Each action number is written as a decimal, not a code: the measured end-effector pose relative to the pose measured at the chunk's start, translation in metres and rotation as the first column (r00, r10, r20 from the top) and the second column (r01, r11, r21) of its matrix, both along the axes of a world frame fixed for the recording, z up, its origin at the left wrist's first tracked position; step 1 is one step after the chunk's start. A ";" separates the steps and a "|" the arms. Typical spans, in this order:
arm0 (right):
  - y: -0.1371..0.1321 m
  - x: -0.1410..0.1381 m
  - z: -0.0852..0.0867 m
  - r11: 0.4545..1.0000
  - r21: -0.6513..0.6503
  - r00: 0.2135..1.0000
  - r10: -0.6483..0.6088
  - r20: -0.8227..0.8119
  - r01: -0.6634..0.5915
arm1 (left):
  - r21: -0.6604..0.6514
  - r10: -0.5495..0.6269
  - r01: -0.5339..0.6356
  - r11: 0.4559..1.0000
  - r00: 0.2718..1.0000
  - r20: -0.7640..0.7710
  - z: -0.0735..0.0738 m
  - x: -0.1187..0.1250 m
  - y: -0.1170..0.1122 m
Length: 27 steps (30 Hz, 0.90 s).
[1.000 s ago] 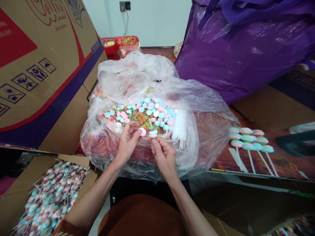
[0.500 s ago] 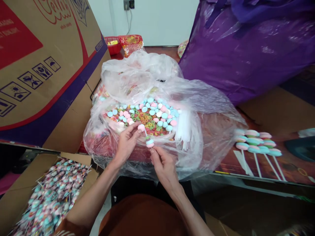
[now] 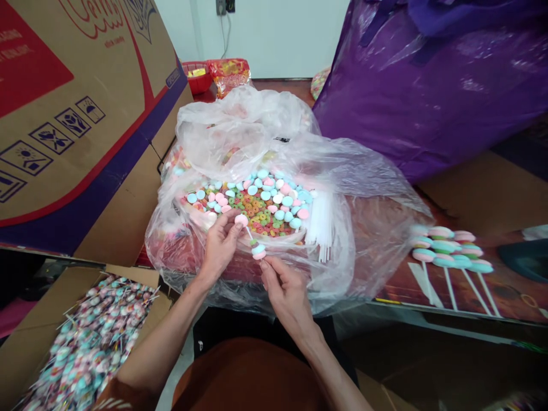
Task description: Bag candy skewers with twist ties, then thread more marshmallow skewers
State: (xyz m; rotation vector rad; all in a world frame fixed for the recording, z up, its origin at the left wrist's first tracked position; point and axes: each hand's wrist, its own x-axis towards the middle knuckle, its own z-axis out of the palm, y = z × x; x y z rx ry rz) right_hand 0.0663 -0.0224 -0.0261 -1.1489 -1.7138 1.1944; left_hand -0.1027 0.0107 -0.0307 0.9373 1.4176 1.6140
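My left hand point(image 3: 220, 245) pinches a pink round candy point(image 3: 241, 220) at the tip of a thin white stick. My right hand point(image 3: 285, 291) is closed on the lower end of that stick, just below a blue-and-pink candy piece point(image 3: 258, 251) threaded on it. Both hands hover at the near rim of a clear plastic bag point(image 3: 363, 228) that holds a heap of loose pastel discs and small coloured rings point(image 3: 252, 202). A bundle of white sticks point(image 3: 321, 225) lies in the bag at the right of the heap.
A large printed cardboard box point(image 3: 72, 114) stands at the left. Below it an open carton point(image 3: 81, 342) is full of wrapped lollipops. A big purple bag point(image 3: 428, 85) fills the upper right. Several finished candy sticks point(image 3: 447, 248) lie on the table at the right.
Both hands lifted from the candy heap toward me. The stick with its threaded candy came up, and my left hand brought a pink candy onto its tip.
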 end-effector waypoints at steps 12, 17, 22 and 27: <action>0.012 -0.003 0.013 0.977 -0.197 0.996 0.088 0.010 -0.084 | 0.080 0.003 0.026 0.996 0.942 -0.337 -0.002 -0.005 -0.006; 0.014 -0.012 0.015 0.938 -0.333 0.985 0.038 -0.169 -0.093 | 0.152 0.036 0.034 0.988 0.901 -0.433 -0.001 -0.003 -0.009; 0.007 -0.021 0.010 0.944 -0.328 0.978 -0.041 -0.203 -0.028 | 0.171 0.042 0.051 0.984 0.864 -0.501 0.001 -0.001 -0.014; 0.007 -0.024 0.008 0.946 -0.324 0.968 -0.081 -0.239 -0.001 | 0.098 -0.044 0.105 0.990 0.872 -0.487 0.002 0.004 -0.017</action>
